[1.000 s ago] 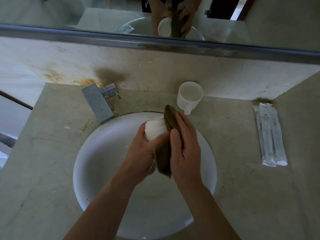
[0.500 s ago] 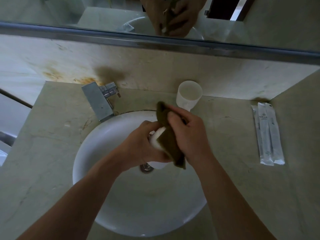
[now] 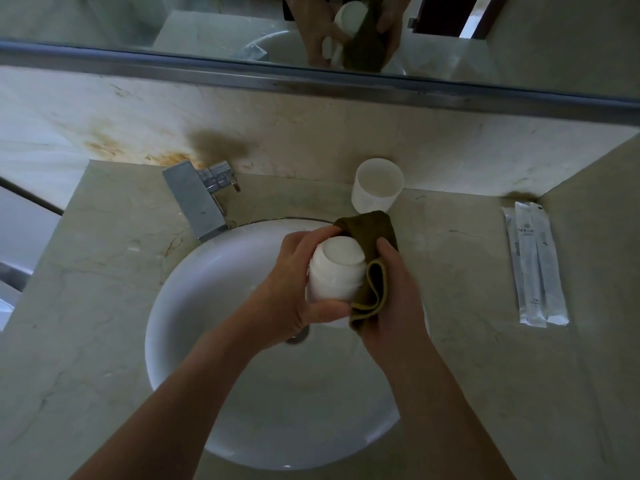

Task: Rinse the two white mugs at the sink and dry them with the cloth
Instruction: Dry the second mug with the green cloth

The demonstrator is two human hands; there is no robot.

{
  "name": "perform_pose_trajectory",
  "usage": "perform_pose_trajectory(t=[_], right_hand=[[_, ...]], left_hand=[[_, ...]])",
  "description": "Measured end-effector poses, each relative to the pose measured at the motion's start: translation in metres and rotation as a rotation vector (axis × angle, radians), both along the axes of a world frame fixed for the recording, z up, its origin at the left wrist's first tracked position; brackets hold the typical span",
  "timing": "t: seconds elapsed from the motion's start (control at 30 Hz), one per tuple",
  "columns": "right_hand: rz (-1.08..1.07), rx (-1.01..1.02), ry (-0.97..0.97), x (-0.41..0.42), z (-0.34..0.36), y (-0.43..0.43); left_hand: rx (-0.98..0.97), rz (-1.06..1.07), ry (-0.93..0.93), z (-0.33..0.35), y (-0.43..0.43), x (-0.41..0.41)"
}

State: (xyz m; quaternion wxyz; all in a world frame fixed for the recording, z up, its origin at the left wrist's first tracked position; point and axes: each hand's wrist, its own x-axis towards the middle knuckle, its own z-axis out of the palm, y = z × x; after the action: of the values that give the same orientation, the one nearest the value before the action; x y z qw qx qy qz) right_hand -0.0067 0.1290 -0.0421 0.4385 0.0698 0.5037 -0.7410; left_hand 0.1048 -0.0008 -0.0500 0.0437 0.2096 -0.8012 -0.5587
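Cloth has slid off the mug base to its right flank. Drying step, by the look of it. Left hand curls round the inverted mug above the basin. Right hand pinches the cloth against the mug's side. Second mug stands upright at the counter's back edge, apart. Next probably wiping inside, which needs the mug turned.

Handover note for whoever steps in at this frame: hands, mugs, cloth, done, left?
Left hand grips one white mug over the sink, base towards the camera.
Right hand holds the olive cloth against its side.
Second mug stands upright on the counter behind the sink.
Done: held mug apparently rinsed; no water runs from the faucet.
Left: finish drying it, set it down; second mug's state cannot be told.
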Motion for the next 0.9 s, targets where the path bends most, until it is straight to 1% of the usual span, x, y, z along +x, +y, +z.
perform_pose_trajectory(t=[0.07, 0.13, 0.2, 0.3, 0.4, 0.47, 0.53, 0.57, 0.63, 0.73, 0.83, 0.9], right_hand=[[-0.078, 0.078, 0.143, 0.001, 0.003, -0.006], [-0.101, 0.159, 0.281, 0.004, 0.005, -0.009], [-0.101, 0.178, 0.359, 0.01, 0.008, -0.011], [-0.073, 0.168, 0.385, 0.011, 0.008, -0.012], [-0.003, 0.218, 0.38, 0.003, 0.013, -0.012], [0.053, 0.297, 0.499, -0.003, 0.015, -0.009], [0.053, 0.332, 0.615, -0.006, 0.018, -0.006], [0.054, 0.318, 0.629, -0.005, 0.019, -0.005], [0.079, 0.235, 0.564, -0.002, 0.024, -0.007], [0.155, 0.173, 0.498, 0.002, 0.021, -0.011], [0.162, 0.169, 0.508, 0.002, 0.022, -0.014], [0.153, 0.205, 0.544, 0.001, 0.021, -0.014]], left_hand=[[0.124, 0.07, 0.034, -0.004, 0.008, 0.003], [0.196, 0.151, 0.064, -0.004, 0.018, 0.005], [0.309, 0.232, 0.108, -0.003, 0.026, 0.005], [0.515, 0.32, 0.199, -0.004, 0.033, 0.002], [0.645, 0.366, 0.257, -0.003, 0.033, 0.004], [0.777, 0.371, 0.29, -0.001, 0.03, 0.007], [0.897, 0.398, 0.309, 0.001, 0.027, 0.01], [0.957, 0.413, 0.313, 0.002, 0.027, 0.009], [1.063, 0.417, 0.307, 0.003, 0.03, 0.007], [1.033, 0.417, 0.285, 0.0, 0.031, 0.005], [0.925, 0.538, 0.286, -0.002, 0.026, 0.001], [0.842, 0.604, 0.279, 0.001, 0.023, -0.001]])
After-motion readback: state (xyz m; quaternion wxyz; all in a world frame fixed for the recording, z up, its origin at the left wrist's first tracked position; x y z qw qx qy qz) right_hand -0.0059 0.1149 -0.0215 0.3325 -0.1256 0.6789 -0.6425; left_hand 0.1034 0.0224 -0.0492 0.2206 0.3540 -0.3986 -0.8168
